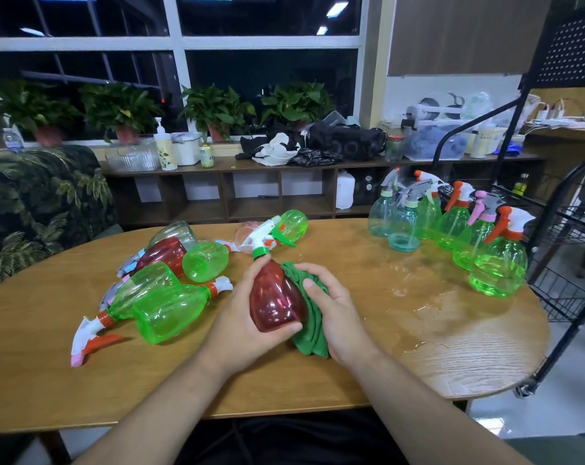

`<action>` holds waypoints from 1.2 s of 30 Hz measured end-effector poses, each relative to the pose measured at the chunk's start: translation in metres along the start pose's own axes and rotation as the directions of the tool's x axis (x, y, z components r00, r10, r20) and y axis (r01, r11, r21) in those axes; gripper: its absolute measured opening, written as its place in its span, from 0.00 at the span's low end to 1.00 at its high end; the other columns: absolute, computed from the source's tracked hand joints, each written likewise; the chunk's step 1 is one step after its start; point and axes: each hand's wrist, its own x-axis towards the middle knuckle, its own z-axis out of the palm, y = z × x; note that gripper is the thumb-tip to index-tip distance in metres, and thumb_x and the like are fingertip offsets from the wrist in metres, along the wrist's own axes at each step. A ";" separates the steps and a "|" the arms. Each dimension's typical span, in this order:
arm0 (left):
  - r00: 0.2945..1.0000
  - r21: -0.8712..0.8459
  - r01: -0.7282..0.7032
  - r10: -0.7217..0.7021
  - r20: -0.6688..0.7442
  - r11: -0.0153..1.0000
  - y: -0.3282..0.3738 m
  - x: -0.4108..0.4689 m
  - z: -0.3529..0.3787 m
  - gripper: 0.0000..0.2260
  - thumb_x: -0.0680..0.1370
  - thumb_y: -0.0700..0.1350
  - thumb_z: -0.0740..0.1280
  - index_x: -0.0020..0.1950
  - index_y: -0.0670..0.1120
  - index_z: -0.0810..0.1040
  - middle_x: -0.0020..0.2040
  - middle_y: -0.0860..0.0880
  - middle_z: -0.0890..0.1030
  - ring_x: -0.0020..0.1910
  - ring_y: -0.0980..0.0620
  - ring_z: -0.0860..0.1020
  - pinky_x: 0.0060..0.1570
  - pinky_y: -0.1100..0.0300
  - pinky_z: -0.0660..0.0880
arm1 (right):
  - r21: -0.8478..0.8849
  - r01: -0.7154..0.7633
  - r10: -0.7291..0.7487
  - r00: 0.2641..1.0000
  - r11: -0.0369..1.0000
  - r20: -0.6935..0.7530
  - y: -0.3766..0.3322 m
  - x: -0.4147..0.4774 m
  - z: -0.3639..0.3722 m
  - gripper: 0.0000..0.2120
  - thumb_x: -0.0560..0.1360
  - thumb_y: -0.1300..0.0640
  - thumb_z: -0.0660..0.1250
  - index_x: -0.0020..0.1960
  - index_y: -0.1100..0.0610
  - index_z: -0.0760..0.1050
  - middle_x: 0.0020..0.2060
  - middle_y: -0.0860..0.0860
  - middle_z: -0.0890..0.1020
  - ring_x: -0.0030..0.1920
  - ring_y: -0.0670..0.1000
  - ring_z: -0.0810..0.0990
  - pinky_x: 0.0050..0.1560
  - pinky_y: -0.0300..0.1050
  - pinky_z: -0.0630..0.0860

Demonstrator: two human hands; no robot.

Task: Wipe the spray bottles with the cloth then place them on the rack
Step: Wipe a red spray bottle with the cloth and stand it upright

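Note:
My left hand (247,322) grips a red spray bottle (274,302) with a white and green trigger head, held over the middle of the wooden table (318,380). My right hand (334,307) holds a green cloth (313,325) against the bottle's right side. Several green and red spray bottles (165,290) lie on their sides at the left of the table. Several green and teal bottles (452,229) stand upright at the right end. A black wire rack (566,263) stands just past the table's right edge.
A wet patch (422,297) spreads over the table's right half. A leaf-patterned armchair (43,209) sits at the far left. Behind the table runs a low shelf (251,193) with potted plants, bags and containers.

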 end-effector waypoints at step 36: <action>0.823 -0.329 0.053 -0.228 -0.521 0.943 0.012 0.027 0.021 0.29 0.73 0.50 0.82 0.66 0.61 0.68 0.63 0.45 0.80 0.57 0.44 0.84 0.60 0.39 0.80 | 0.273 -0.107 0.126 0.991 0.956 -0.053 -0.008 0.002 0.003 0.18 0.86 0.67 0.61 0.73 0.58 0.77 0.67 0.58 0.84 0.70 0.58 0.81 0.73 0.55 0.75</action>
